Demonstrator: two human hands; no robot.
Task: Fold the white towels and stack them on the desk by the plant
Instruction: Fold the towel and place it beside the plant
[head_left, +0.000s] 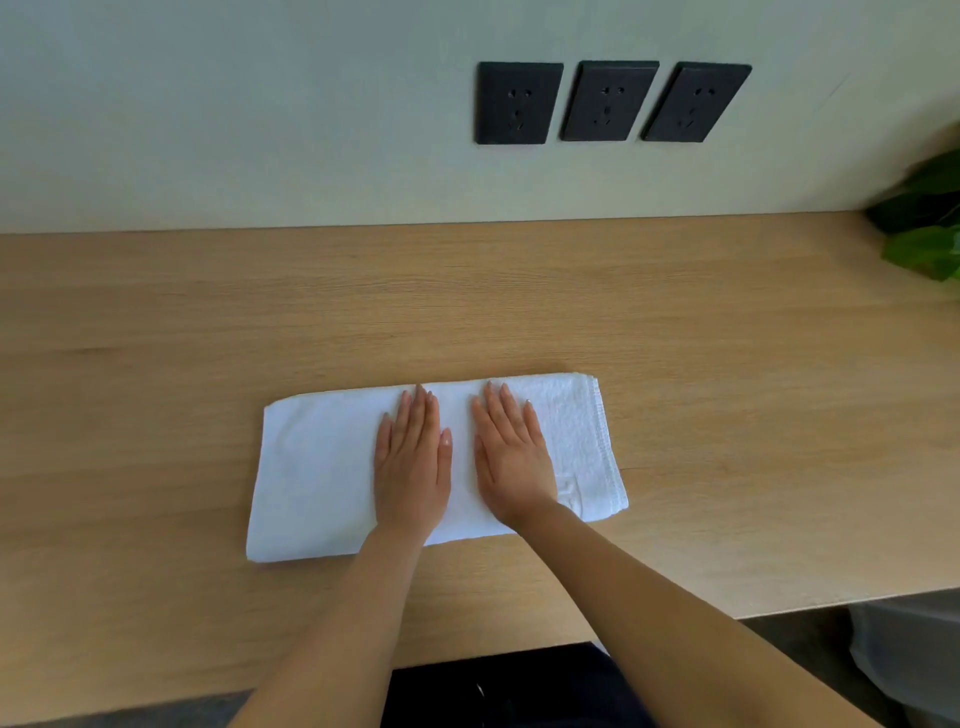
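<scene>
White terry in a long folded band lies near the front edge of the wooden surface (156, 338), a little left of its middle: this is the white towel (311, 467), with a rounded fold at its left end and stitched hems layered at its right end. The left hand (413, 462) presses flat on the band's middle, fingers straight and close together, gripping nothing. Just beside it, with a narrow strip of cloth between them, the right hand (511, 457) lies flat in the same way, palm down and fingers extended. Three black wall sockets (519, 102) sit above the back edge. At the far right edge, by the back corner, the leaves of the plant (924, 223) show, well apart from the towel. The step in hand looks like smoothing a fold already made. Next, I judge, one end must be pinched and brought over the other to halve the band, hems kept aligned, before carrying it right toward the plant; no stack is visible there.
</scene>
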